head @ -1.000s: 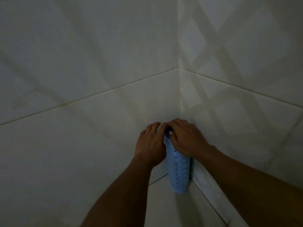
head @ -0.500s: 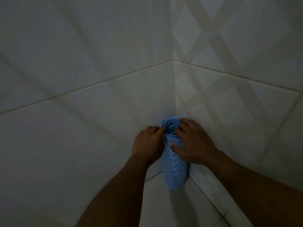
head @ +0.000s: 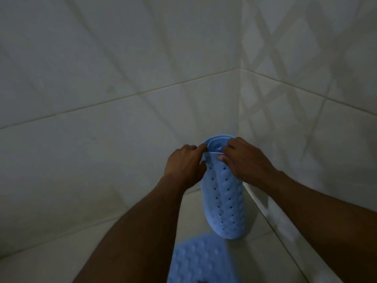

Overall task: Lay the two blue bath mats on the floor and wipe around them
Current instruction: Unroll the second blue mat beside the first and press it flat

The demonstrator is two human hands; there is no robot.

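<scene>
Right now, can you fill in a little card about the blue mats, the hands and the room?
place: corner where two tiled walls meet the floor
light: dim
rolled mat: blue, with small holes, standing upright in the corner, lower end down at the floor
left hand: grips the rolled mat's top edge
right hand: pinches the same top edge from the other side
second mat: blue and bumpy, at the bottom of the picture, blurred
</scene>
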